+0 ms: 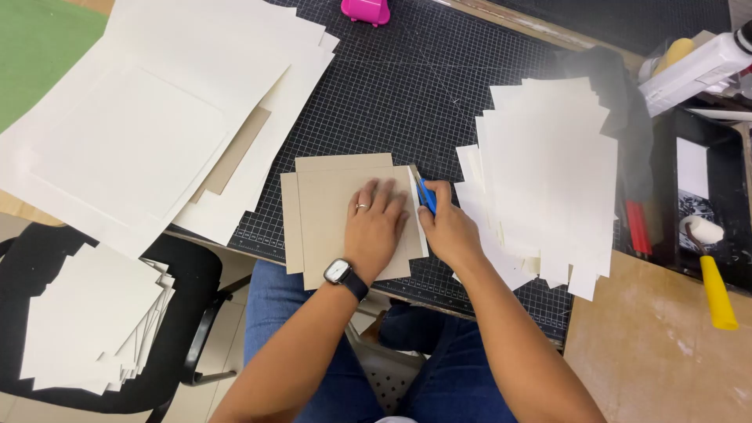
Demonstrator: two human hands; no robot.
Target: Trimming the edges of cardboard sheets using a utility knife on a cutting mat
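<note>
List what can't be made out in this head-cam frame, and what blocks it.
- Blue tool, head view: mostly wrapped by the right hand; kind and tip unclear.
- Grey boards: left hand covers their middle; count unclear.
- Pink object: cut off by the top edge.
- Black tray: contents cropped by the right edge.
- White sheet stack: count too fine to tell.
</note>
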